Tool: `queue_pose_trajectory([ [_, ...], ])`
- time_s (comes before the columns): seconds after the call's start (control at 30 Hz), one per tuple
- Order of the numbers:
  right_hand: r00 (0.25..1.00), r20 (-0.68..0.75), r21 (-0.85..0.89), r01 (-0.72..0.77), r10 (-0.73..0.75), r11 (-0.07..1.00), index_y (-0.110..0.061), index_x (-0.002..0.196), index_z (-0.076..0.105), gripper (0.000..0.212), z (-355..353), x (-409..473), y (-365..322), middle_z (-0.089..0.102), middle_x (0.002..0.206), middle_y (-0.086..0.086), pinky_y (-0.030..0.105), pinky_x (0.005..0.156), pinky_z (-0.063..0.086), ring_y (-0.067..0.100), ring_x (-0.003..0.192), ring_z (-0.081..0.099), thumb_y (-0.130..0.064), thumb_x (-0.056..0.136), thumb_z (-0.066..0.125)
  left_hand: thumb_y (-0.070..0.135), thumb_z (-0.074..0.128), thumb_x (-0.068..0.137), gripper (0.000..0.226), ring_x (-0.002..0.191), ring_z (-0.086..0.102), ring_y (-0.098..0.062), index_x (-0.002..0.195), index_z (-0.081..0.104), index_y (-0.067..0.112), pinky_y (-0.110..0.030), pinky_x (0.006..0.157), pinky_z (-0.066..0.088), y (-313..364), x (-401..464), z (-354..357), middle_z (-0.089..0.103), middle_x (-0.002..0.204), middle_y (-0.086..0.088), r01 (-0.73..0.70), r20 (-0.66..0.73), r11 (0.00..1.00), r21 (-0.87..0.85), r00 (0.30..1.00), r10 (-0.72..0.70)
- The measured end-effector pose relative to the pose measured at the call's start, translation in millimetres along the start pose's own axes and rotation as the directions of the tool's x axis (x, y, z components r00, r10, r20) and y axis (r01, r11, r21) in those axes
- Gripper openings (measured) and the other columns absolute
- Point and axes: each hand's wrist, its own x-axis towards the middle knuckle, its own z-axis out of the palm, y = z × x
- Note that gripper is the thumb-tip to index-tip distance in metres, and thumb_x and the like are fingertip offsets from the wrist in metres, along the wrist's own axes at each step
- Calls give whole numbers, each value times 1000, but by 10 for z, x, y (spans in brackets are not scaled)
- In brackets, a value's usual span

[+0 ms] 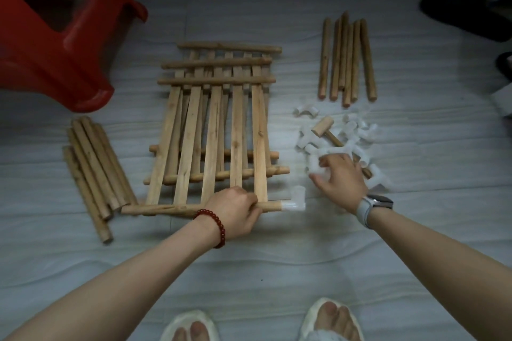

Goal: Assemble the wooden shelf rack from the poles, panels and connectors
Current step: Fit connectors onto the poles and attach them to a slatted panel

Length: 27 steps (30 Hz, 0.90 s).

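at nine o'clock lies a loose bundle of short round wooden poles, untouched, their long axes running toward twelve and leaning slightly left; just right of it, at the centre, sits the stack of slatted wooden panels, slats pointing toward twelve, round end rails lying crosswise; the nearest rail runs from nine to three along the stack's near edge, and its three o'clock end is already seated in a white plastic elbow connector; the left hand grips that rail, fingers curled round it just beside the capped end; the free nine o'clock end looks like the next one to cap, and it lies well apart from both hands, nearer the left; at three o'clock the right hand reaches into the pile of white plastic connectors, fingers bent over one piece, though whether it is truly pinched i cannot tell; a small wooden mallet rests in that pile; at one o'clock lies a second bundle of round wooden poles, pointing toward twelve
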Motion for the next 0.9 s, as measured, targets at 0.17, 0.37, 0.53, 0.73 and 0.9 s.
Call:
queue_pose_trajectory([
  [0.17, 964, 129, 596, -262, 231, 759, -15, 98, 44, 22, -36, 222, -253, 51, 85, -2, 28, 61, 41, 14, 74, 51, -21, 84, 60, 37, 43, 94, 26, 73, 58, -11, 91, 65, 25, -23, 64, 44, -49, 262, -264, 61, 76, 9, 64, -140, 998, -12, 988, -65],
  [0.37, 974, 137, 627, -228, 183, 745, -19, 112, 48, 31, -15, 694, -532, 52, 95, -6, 32, 78, 45, 16, 87, 54, -19, 83, 59, 30, 49, 93, 51, 128, 37, -24, 140, 33, 18, -42, 105, 36, -545, 1093, -554, 39, 141, -7, 321, -273, 938, -129, 898, -345],
  [0.53, 969, 172, 653, -246, 176, 717, -21, 112, 48, 29, 62, 959, -553, 48, 86, -12, 28, 76, 39, 15, 85, 52, -16, 85, 57, 40, 44, 94, 69, 144, 2, -24, 149, 7, 19, -50, 115, 14, -889, 1527, -476, 5, 157, -3, 388, -217, 920, -59, 894, -391],
  [0.73, 966, 170, 631, -258, 194, 732, -17, 121, 50, 36, 102, 1160, -465, 48, 90, -12, 28, 77, 41, 20, 94, 54, -16, 86, 56, 62, 32, 90, 79, 142, -15, -27, 148, -10, 27, -58, 110, -4, -1136, 1962, -544, -17, 156, 3, 414, -116, 907, 83, 907, -404],
  [0.9, 988, 111, 566, -154, 110, 810, -19, 119, 50, 33, 155, 1215, -469, 46, 88, -18, 21, 66, 39, 4, 76, 51, -18, 86, 56, 71, 44, 80, 96, 142, -15, -28, 147, -12, 30, -61, 108, -8, -1298, 2109, -677, -10, 157, 1, 423, -122, 899, 115, 904, -409],
])
